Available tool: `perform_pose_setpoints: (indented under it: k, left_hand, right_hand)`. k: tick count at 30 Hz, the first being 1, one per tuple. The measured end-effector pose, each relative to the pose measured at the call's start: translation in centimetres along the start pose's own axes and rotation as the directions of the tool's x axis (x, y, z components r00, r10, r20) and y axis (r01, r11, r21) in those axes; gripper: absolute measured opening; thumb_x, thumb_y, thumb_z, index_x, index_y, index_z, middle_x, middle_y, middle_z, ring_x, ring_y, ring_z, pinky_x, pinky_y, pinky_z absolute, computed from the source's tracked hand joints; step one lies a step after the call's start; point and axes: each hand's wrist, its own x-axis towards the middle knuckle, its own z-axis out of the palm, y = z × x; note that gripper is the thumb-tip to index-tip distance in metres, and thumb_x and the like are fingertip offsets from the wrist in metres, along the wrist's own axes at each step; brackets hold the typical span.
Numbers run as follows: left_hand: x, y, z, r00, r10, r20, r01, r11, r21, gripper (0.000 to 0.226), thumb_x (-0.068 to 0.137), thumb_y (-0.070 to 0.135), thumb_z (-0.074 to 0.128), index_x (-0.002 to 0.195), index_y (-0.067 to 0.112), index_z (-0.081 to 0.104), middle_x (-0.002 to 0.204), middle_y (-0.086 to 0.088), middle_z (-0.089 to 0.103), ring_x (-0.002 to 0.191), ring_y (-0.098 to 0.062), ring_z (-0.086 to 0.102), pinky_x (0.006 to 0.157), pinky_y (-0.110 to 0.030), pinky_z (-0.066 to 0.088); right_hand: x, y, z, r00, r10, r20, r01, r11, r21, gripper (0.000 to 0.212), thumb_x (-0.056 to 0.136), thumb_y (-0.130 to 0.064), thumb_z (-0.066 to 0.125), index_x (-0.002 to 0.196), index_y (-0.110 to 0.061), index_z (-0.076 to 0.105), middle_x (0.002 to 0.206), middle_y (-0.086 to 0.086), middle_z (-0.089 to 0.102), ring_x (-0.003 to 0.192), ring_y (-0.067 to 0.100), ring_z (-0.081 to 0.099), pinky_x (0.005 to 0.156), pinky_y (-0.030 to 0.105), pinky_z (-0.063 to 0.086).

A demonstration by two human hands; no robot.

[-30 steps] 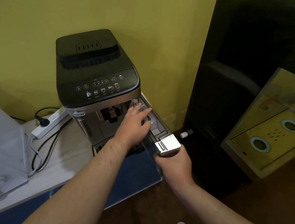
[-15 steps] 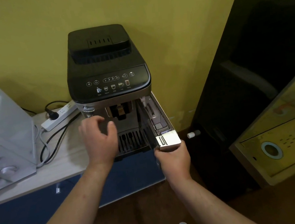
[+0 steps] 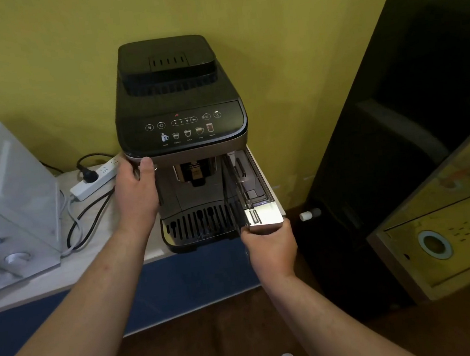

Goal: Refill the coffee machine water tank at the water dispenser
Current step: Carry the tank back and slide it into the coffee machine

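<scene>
Now my left hand has moved to the coffee machine, gripping its front left corner (thumb on the edge). At its right side, my right hand clasps the half-pulled water tank.

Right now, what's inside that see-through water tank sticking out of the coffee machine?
The water tank shows only clear plastic ribs and dividers inside; I can't tell any water level. Its back end is hidden within the coffee machine, and the right hand covers its front underside.

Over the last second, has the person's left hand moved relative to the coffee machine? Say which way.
Yes. The left hand went from the machine's right front, by the water tank, leftward across to grip the front left corner of the coffee machine.
</scene>
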Motion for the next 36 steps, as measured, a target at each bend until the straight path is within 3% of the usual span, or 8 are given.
perform_pose_setpoints:
  k: [7, 13, 19, 23, 26, 31, 36]
  left_hand:
    - [0.0, -0.1, 0.2, 1.0, -0.014, -0.004, 0.013, 0.999, -0.046, 0.031, 0.102, 0.033, 0.044, 0.128, 0.02, 0.056, 0.115, 0.009, 0.062, 0.1, 0.011, 0.054, 0.077, -0.003, 0.042]
    - [-0.2, 0.2, 0.1, 1.0, -0.009, -0.007, 0.009, 0.999, -0.032, 0.03, 0.101, 0.033, 0.045, 0.127, 0.021, 0.056, 0.113, 0.01, 0.062, 0.102, 0.008, 0.054, 0.083, -0.015, 0.042]
    - [-0.1, 0.4, -0.1, 1.0, -0.009, 0.008, 0.009, 1.0, -0.015, 0.03, 0.101, 0.031, 0.046, 0.128, 0.022, 0.056, 0.116, 0.009, 0.062, 0.103, 0.007, 0.053, 0.082, -0.013, 0.041]
    - [0.0, 0.2, -0.2, 1.0, -0.005, 0.015, 0.005, 1.0, -0.004, 0.03, 0.101, 0.032, 0.046, 0.127, 0.023, 0.056, 0.116, 0.008, 0.063, 0.105, 0.006, 0.054, 0.082, -0.015, 0.042]
    - [0.0, 0.0, -0.1, 1.0, -0.01, 0.01, 0.01, 1.0, -0.011, 0.031, 0.1, 0.033, 0.047, 0.127, 0.023, 0.057, 0.118, 0.007, 0.064, 0.108, 0.0, 0.056, 0.083, -0.016, 0.042]
    - [-0.1, 0.1, -0.1, 1.0, -0.013, 0.002, 0.013, 1.0, -0.009, 0.031, 0.1, 0.033, 0.047, 0.128, 0.022, 0.057, 0.117, 0.007, 0.065, 0.106, 0.003, 0.056, 0.081, -0.01, 0.042]
    - [-0.1, 0.3, -0.1, 1.0, -0.026, 0.0, 0.026, 1.0, 0.0, 0.03, 0.1, 0.032, 0.047, 0.126, 0.021, 0.058, 0.115, 0.008, 0.065, 0.103, 0.004, 0.056, 0.08, -0.01, 0.041]
  right_hand:
    - [0.4, -0.1, 0.2, 1.0, 0.008, 0.019, -0.009, 1.0, 0.011, 0.05, 0.071, -0.011, 0.083, 0.108, -0.025, 0.051, 0.094, -0.01, 0.061, 0.08, 0.0, 0.058, 0.048, 0.004, 0.046]
    - [0.9, -0.5, 0.9, 1.0, 0.016, 0.0, -0.016, 1.0, -0.001, 0.048, 0.069, -0.013, 0.083, 0.101, -0.027, 0.051, 0.092, -0.009, 0.063, 0.082, 0.006, 0.063, 0.056, 0.011, 0.05]
    - [2.7, -2.2, 1.8, 1.0, 0.0, 0.019, 0.0, 1.0, -0.018, 0.045, 0.07, -0.015, 0.082, 0.099, -0.026, 0.05, 0.083, -0.016, 0.057, 0.073, 0.001, 0.056, 0.044, 0.003, 0.041]
    - [3.3, -2.4, 2.6, 1.0, -0.002, 0.023, 0.002, 1.0, -0.014, 0.045, 0.07, -0.011, 0.081, 0.101, -0.022, 0.051, 0.089, -0.007, 0.061, 0.077, 0.007, 0.059, 0.043, 0.0, 0.04]
    - [3.6, -2.3, 2.7, 1.0, -0.003, 0.03, 0.004, 1.0, -0.002, 0.047, 0.071, -0.011, 0.081, 0.103, -0.023, 0.049, 0.086, -0.012, 0.057, 0.074, -0.002, 0.054, 0.043, 0.001, 0.041]
    - [3.9, -2.3, 2.9, 0.999, 0.004, 0.039, -0.004, 1.0, -0.007, 0.046, 0.071, -0.011, 0.081, 0.103, -0.023, 0.05, 0.085, -0.014, 0.056, 0.073, -0.002, 0.054, 0.043, 0.002, 0.041]
    - [4.7, -2.9, 3.8, 1.0, 0.018, 0.015, -0.018, 1.0, -0.025, 0.047, 0.071, -0.014, 0.08, 0.11, -0.017, 0.055, 0.096, -0.003, 0.064, 0.08, 0.009, 0.059, 0.041, -0.001, 0.038]
